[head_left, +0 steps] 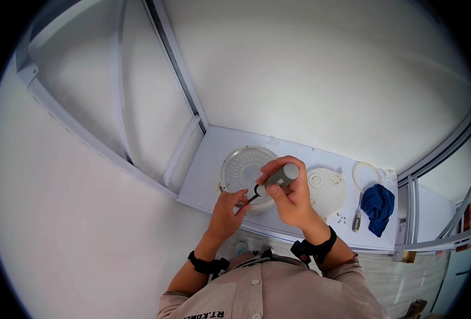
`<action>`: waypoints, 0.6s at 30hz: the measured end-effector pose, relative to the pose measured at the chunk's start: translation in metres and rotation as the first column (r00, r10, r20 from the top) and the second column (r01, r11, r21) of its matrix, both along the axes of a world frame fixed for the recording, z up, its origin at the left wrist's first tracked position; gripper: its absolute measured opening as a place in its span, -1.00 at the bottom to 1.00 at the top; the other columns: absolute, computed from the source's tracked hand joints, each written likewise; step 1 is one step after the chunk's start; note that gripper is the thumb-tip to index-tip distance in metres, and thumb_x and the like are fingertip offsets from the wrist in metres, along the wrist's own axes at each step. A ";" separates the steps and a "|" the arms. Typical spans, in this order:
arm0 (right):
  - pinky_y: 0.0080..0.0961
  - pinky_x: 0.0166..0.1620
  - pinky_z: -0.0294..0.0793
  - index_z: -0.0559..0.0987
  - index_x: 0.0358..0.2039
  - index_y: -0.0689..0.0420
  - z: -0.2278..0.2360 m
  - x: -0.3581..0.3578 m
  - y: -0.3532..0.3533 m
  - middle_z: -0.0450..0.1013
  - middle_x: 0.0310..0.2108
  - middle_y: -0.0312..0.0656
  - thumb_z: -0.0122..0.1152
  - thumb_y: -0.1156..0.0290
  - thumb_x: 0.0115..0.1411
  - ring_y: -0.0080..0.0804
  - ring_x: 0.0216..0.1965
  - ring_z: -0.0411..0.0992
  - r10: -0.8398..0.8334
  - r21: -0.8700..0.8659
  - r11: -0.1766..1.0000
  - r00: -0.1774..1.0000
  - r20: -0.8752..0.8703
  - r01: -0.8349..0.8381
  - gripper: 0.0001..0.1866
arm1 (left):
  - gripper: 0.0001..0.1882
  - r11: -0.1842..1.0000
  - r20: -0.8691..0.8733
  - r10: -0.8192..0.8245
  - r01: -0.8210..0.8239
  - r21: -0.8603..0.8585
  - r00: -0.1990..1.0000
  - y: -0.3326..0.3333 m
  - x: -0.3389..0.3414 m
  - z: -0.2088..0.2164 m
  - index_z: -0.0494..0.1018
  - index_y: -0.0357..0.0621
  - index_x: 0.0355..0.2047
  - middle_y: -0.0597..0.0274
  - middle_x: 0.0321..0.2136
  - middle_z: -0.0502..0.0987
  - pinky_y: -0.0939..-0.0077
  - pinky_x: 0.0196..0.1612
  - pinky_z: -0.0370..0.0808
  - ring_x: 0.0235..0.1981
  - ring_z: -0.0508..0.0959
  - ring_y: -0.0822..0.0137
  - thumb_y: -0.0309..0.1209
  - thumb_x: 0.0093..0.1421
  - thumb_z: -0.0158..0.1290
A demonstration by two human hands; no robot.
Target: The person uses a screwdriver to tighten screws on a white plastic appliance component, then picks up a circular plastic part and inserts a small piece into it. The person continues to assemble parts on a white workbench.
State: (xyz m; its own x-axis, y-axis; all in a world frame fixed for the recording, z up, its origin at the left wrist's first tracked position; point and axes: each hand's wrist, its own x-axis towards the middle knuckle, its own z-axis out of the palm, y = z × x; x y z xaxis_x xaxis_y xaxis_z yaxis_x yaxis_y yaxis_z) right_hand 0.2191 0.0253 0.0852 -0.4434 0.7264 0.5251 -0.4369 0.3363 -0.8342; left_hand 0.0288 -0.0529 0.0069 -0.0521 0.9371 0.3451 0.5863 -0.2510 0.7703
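On the white tabletop, near its front edge, a round clear ribbed cover is lying flat, just ahead of both hands. A screwdriver with a grey handle is gripped in the right hand; fingers are curled tight round the handle, thumb laid along it. The tool's long axis is slanted: handle up and to the right, dark tip down and to the left, ending at the near rim of the cover. The tip is met there by the left hand, whose fingertips are pinched together right at the blade end; whether a screw is held between them cannot be told, too small. The left hand is touching or nearly touching the cover's near edge, so it is the nearer one to the cover; the right hand is raised above it.

To the right of the cover, a white round base plate is laid flat, apart from the hands. Further right, a thin white ring, a blue cloth and a second small tool are seen. A few tiny screws are scattered by the plate.
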 end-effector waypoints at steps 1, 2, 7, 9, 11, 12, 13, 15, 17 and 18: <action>-0.32 0.09 0.53 0.20 0.25 0.15 -0.001 -0.001 0.000 0.39 0.11 -0.08 0.20 0.55 0.40 -0.36 0.00 0.47 0.006 -0.031 0.999 1.000 -0.023 -0.007 -0.50 | -0.49 1.000 -0.001 0.000 0.000 0.001 1.000 0.000 0.000 0.000 0.53 -0.23 0.11 0.19 -0.28 0.69 0.28 -0.07 0.53 -0.18 0.56 0.12 -0.60 0.11 0.30; -0.32 0.08 0.54 0.20 0.25 0.15 -0.001 -0.001 0.000 0.39 0.11 -0.08 0.19 0.55 0.40 -0.36 0.00 0.47 0.014 -0.027 1.000 1.000 -0.009 -0.014 -0.50 | -0.49 1.000 -0.002 0.000 0.000 0.001 1.000 0.000 -0.001 -0.001 0.53 -0.23 0.11 0.19 -0.28 0.69 0.28 -0.07 0.53 -0.18 0.56 0.12 -0.60 0.11 0.30; -0.35 0.06 0.56 0.19 0.26 0.16 -0.005 -0.002 0.003 0.39 0.11 -0.07 0.18 0.58 0.39 -0.36 0.00 0.47 0.008 0.004 1.000 1.000 0.006 -0.008 -0.49 | -0.50 1.000 0.010 -0.008 0.008 0.004 1.000 0.000 -0.002 -0.002 0.53 -0.22 0.11 0.20 -0.28 0.68 0.28 -0.07 0.52 -0.19 0.55 0.11 -0.61 0.12 0.29; -0.35 0.06 0.56 0.19 0.26 0.16 -0.006 -0.002 0.003 0.39 0.10 -0.07 0.19 0.58 0.39 -0.37 0.00 0.47 -0.012 0.001 1.000 1.000 0.013 0.012 -0.48 | -0.50 1.000 0.019 -0.009 0.009 0.003 1.000 0.000 -0.002 -0.003 0.53 -0.22 0.11 0.20 -0.28 0.68 0.28 -0.06 0.52 -0.19 0.55 0.11 -0.61 0.12 0.29; -0.35 0.06 0.56 0.19 0.27 0.16 -0.005 -0.003 0.003 0.39 0.10 -0.07 0.20 0.58 0.39 -0.37 0.00 0.47 -0.018 -0.005 1.000 1.000 0.015 0.018 -0.47 | -0.50 1.000 0.009 -0.009 0.009 -0.002 1.000 0.000 -0.002 -0.004 0.54 -0.22 0.11 0.20 -0.28 0.68 0.27 -0.06 0.52 -0.18 0.55 0.11 -0.60 0.12 0.29; -0.35 0.06 0.56 0.19 0.27 0.15 -0.005 -0.003 0.003 0.39 0.10 -0.07 0.20 0.58 0.39 -0.37 0.00 0.47 -0.015 -0.010 1.000 1.000 0.015 0.015 -0.47 | -0.50 1.000 0.005 -0.008 0.008 -0.004 1.000 0.000 -0.002 -0.004 0.54 -0.22 0.10 0.20 -0.28 0.68 0.27 -0.06 0.52 -0.18 0.55 0.11 -0.60 0.12 0.29; -0.35 0.06 0.56 0.19 0.27 0.15 -0.005 -0.003 0.003 0.39 0.09 -0.07 0.20 0.58 0.38 -0.37 -0.01 0.47 -0.012 -0.014 1.000 1.000 0.014 0.012 -0.47 | -0.51 1.000 0.004 -0.008 0.008 -0.001 1.000 0.000 -0.003 -0.004 0.54 -0.22 0.10 0.20 -0.28 0.68 0.27 -0.06 0.52 -0.18 0.55 0.11 -0.60 0.12 0.29; -0.35 0.07 0.56 0.19 0.27 0.15 -0.005 -0.004 0.003 0.39 0.09 -0.07 0.21 0.58 0.38 -0.37 0.00 0.47 -0.003 -0.021 1.000 1.000 0.016 0.003 -0.46 | -0.51 1.000 0.002 -0.008 0.008 0.005 1.000 0.000 -0.003 -0.005 0.54 -0.21 0.10 0.20 -0.28 0.68 0.27 -0.06 0.52 -0.18 0.55 0.10 -0.60 0.12 0.29; -0.34 0.06 0.56 0.19 0.27 0.15 -0.005 -0.004 0.003 0.39 0.09 -0.07 0.21 0.59 0.38 -0.36 0.00 0.47 0.005 -0.018 1.000 1.000 0.016 -0.004 -0.46 | -0.51 1.000 0.005 -0.007 0.007 0.005 1.000 0.000 -0.003 -0.005 0.54 -0.21 0.10 0.20 -0.28 0.68 0.27 -0.06 0.52 -0.18 0.56 0.10 -0.60 0.12 0.29; -0.34 0.06 0.56 0.19 0.27 0.15 -0.006 -0.005 0.004 0.39 0.09 -0.07 0.21 0.59 0.37 -0.36 0.00 0.47 0.006 -0.010 1.000 1.000 0.014 -0.006 -0.45 | -0.51 1.000 0.006 -0.007 0.007 0.006 1.000 0.000 -0.003 -0.005 0.54 -0.21 0.09 0.20 -0.28 0.68 0.27 -0.06 0.52 -0.17 0.56 0.10 -0.60 0.12 0.29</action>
State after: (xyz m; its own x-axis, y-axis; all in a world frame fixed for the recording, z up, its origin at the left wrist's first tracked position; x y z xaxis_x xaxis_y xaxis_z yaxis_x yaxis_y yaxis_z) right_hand 0.2139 0.0288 0.0797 -0.4553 0.7290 0.5112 -0.4270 0.3250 -0.8438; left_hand 0.0260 -0.0529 0.0022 -0.0479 0.9353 0.3506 0.5799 -0.2597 0.7722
